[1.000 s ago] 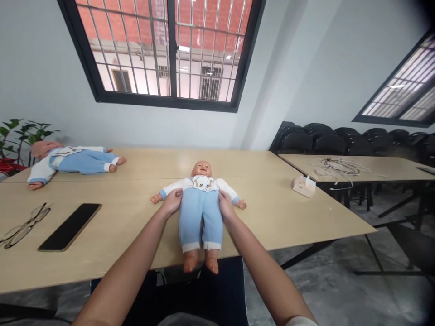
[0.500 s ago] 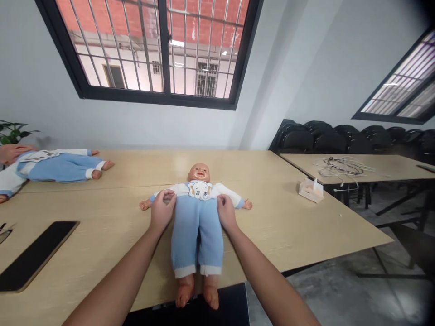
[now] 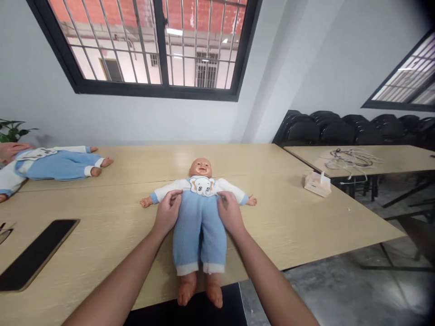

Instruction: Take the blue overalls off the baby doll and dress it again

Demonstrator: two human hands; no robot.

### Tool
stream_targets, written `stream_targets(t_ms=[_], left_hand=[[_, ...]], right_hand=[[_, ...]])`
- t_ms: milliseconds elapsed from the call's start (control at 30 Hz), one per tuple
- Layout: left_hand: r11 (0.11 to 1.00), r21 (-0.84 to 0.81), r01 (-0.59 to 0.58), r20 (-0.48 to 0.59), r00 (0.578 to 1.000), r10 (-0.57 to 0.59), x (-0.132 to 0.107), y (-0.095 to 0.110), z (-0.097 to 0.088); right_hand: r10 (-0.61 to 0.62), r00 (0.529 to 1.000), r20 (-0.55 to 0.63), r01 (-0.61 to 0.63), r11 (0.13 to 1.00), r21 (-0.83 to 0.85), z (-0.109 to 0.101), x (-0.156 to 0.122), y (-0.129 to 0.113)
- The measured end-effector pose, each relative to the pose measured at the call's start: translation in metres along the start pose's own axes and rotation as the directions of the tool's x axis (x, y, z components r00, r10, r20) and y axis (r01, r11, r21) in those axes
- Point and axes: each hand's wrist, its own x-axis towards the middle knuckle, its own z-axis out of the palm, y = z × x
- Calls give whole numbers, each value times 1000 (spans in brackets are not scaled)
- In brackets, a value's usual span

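Observation:
A baby doll (image 3: pixel 200 222) lies face up on the table, its arms spread and its feet toward me. It wears light blue knitted trousers and a white top with blue cuffs. An elephant-face bib (image 3: pixel 203 186) covers its chest. My left hand (image 3: pixel 168 210) is closed at one side of the doll's waist, fingertips pinching the clothes under the sleeve. On the opposite side, my right hand (image 3: pixel 231 211) is likewise closed, its fingertips on the cloth near the bib's edge. Both thumbs partly hide the pinched cloth.
Another doll (image 3: pixel 57 164) in similar clothes lies at the table's far left. A black tablet-like slab (image 3: pixel 39 253) and part of some glasses (image 3: pixel 4 233) are nearer. A tissue box (image 3: pixel 317 184) stands on the right. Cables (image 3: pixel 350 158) lie on another table, before stacked black chairs (image 3: pixel 302 129).
My view has tilted down slightly, so the window sits higher. Both hands stay at the doll's sides, with only slight shifts of the fingers.

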Motion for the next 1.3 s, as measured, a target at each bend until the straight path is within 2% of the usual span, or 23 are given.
stream_targets(t_ms=[100, 167, 200, 267, 300, 333, 367, 400, 533, 633, 800, 967, 1067, 1167, 1300], left_hand=[[999, 44, 8, -65, 998, -5, 1, 0, -5], [997, 75, 9, -88, 996, -3, 3, 0, -11], [996, 93, 4, -87, 996, 4, 4, 0, -14], [990, 139, -16, -73, 997, 27, 5, 1, -22], [985, 170, -26, -62, 997, 37, 6, 2, -25], [978, 204, -32, -52, 998, 43, 7, 3, -29], [971, 237, -34, -42, 998, 45, 8, 5, -32], [962, 269, -34, -30, 999, 44, 9, 6, -36], [935, 351, -52, 21, 999, 48, 13, 10, -49], [933, 353, -75, 14, 997, 75, 16, 8, -58], [935, 344, -87, -44, 993, 108, 19, 5, -66], [924, 367, -107, -7, 993, 118, 17, 4, -64], [914, 387, -121, 29, 992, 119, 14, 6, -59], [899, 405, -166, 178, 979, 101, 9, 9, -51], [885, 392, -251, 436, 898, 61, 0, 10, -36]], right_hand=[[-90, 993, 83, 94, 994, -50, -9, -22, -33], [-149, 966, 213, 160, 986, -39, -18, -43, -61], [-203, 927, 314, 215, 977, -4, -24, -53, -75], [-332, 780, 531, 324, 939, 111, -36, -72, -99], [-377, 706, 600, 354, 921, 163, -40, -79, -108], [-399, 652, 644, 366, 910, 193, -43, -85, -116], [-398, 627, 669, 365, 910, 198, -45, -90, -121], [-378, 626, 683, 355, 917, 182, -45, -94, -124], [-249, 690, 679, 278, 958, 68, -28, -100, -124], [-157, 778, 608, 217, 976, -27, -6, -96, -121], [-53, 861, 505, 155, 975, -162, 32, -67, -111], [35, 913, 406, 126, 924, -362, 64, -9, -82], [91, 931, 355, 78, 897, -435, 73, 38, -54], [177, 942, 285, -22, 881, -473, 70, 90, -18], [296, 938, 183, -169, 847, -504, 58, 160, 36]])
